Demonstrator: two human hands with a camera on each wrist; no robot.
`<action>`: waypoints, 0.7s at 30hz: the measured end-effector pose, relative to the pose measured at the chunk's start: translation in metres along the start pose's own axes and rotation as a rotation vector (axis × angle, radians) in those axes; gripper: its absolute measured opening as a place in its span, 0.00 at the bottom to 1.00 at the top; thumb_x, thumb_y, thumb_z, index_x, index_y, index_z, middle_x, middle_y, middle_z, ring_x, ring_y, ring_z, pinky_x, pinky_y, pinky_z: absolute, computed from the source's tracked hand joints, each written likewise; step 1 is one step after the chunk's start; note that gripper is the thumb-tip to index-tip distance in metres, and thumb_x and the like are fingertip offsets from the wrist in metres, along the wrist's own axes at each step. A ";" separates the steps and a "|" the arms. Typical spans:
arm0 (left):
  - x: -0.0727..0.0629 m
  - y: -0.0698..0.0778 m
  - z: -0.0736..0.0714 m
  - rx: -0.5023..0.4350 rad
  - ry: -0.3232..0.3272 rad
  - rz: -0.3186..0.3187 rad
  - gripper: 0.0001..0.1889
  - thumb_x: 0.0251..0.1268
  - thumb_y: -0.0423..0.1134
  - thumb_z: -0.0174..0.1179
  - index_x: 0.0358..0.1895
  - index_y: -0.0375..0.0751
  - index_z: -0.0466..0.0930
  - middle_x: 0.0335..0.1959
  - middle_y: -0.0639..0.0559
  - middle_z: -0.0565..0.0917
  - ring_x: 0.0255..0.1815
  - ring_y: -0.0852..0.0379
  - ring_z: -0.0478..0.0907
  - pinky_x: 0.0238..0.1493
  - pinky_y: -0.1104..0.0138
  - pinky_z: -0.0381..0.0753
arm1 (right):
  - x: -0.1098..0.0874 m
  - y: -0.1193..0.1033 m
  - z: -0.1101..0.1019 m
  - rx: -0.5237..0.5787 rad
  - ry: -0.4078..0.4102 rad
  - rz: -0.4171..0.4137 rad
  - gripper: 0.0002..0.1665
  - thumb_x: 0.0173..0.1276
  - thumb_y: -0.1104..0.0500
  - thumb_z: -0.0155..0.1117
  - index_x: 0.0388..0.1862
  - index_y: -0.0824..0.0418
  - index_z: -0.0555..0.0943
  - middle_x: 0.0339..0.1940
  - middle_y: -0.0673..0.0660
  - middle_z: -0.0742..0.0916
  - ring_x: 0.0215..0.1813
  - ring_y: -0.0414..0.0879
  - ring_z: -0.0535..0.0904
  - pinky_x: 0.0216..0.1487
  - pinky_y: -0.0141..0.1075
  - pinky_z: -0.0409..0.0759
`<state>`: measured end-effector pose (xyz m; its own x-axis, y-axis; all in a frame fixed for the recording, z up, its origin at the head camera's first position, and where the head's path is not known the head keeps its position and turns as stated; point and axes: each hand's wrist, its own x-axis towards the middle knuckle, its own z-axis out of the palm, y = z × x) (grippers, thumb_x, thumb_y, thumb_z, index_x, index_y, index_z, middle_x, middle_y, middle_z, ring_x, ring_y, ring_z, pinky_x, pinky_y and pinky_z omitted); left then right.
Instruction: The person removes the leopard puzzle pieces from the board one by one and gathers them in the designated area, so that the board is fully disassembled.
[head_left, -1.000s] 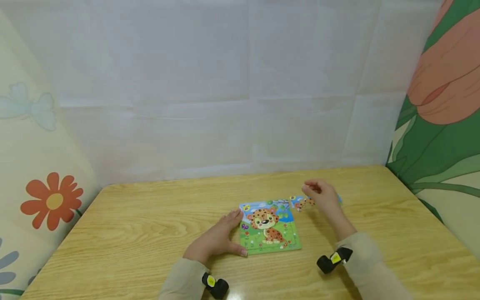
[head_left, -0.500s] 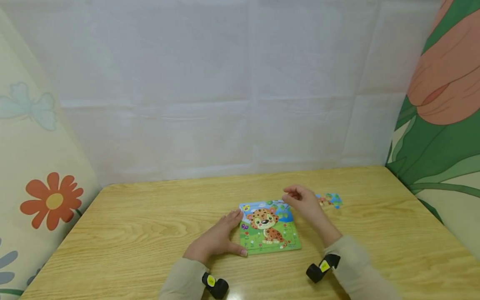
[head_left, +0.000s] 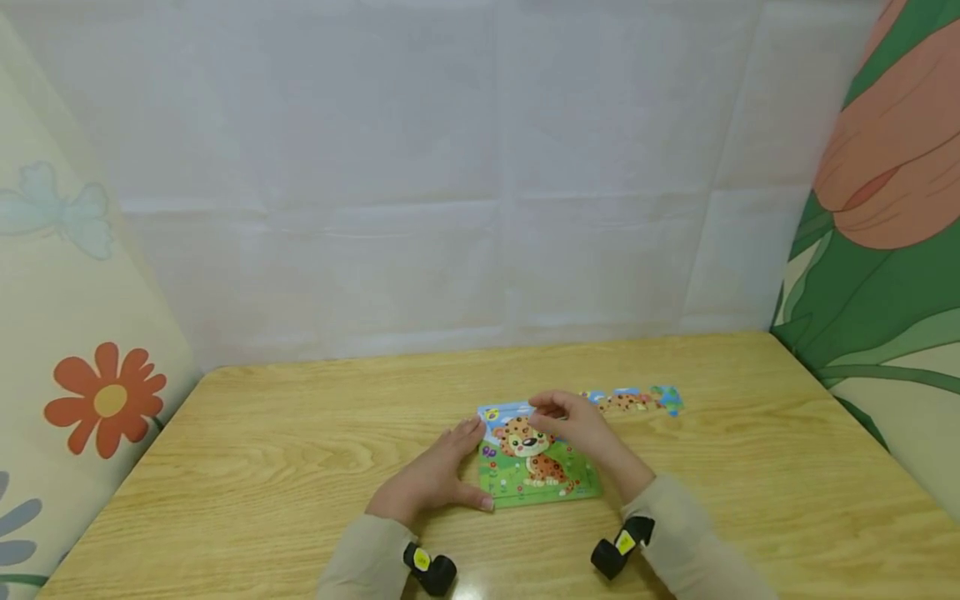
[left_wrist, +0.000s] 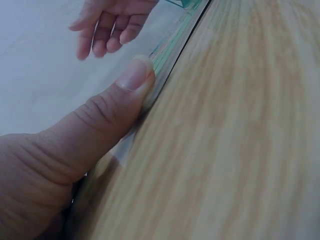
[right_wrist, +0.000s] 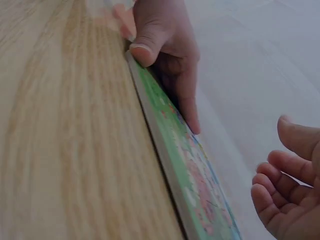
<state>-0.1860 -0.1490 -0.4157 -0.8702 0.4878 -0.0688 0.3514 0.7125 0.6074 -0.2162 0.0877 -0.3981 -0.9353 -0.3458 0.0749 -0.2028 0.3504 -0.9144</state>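
White sheet (head_left: 337,150): hangs behind the table, along its 12 o'clock edge. Table (head_left: 300,458): wood-grained, bearing board and pieces. Board (head_left: 521,500): leopard picture, lying flat; its inset border suggests a shallow tray, though whether separate parts are seated inside cannot be told. Left hand (head_left: 438,475): at the board's 9 o'clock side, fingers extended to its edge, thumb spread to the corner at 8 o'clock, bracing without clenching. Right hand (head_left: 581,423): above the board at 2 o'clock, fingers loosely bent, thumb apart from them; neither wrist view shows anything in its grasp. Pieces (head_left: 622,404): printed with sky, foliage and spotted fur, set in a row directly on the table beyond the board's 2 o'clock corner.

Step in hand, as judged: puzzle work, board steadied, right hand unladen over the picture. The next move probably calls for a light fingertip pinch on one thin part, the left hand's brace maintained.
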 end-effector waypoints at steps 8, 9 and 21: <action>-0.001 0.001 -0.001 0.003 -0.006 0.001 0.58 0.37 0.56 0.72 0.71 0.34 0.49 0.74 0.42 0.48 0.74 0.40 0.42 0.72 0.47 0.42 | 0.004 0.004 0.013 -0.122 -0.121 -0.060 0.21 0.65 0.56 0.61 0.53 0.66 0.78 0.44 0.57 0.84 0.46 0.49 0.79 0.47 0.38 0.80; 0.000 0.001 -0.001 0.002 -0.007 0.001 0.58 0.37 0.56 0.72 0.71 0.34 0.49 0.74 0.42 0.48 0.74 0.41 0.42 0.72 0.48 0.42 | 0.004 0.004 0.015 -0.135 -0.126 -0.062 0.21 0.65 0.55 0.61 0.53 0.65 0.78 0.44 0.57 0.84 0.46 0.49 0.79 0.47 0.39 0.80; 0.000 -0.001 -0.001 -0.003 -0.004 0.030 0.57 0.38 0.54 0.72 0.71 0.32 0.50 0.74 0.41 0.48 0.74 0.41 0.41 0.72 0.47 0.42 | 0.013 0.004 0.032 -0.359 -0.145 -0.123 0.19 0.56 0.56 0.70 0.45 0.63 0.81 0.38 0.54 0.82 0.38 0.43 0.73 0.40 0.37 0.75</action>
<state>-0.1865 -0.1504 -0.4159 -0.8580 0.5109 -0.0540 0.3762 0.6963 0.6112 -0.2197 0.0571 -0.4131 -0.8524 -0.5143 0.0946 -0.4228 0.5714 -0.7034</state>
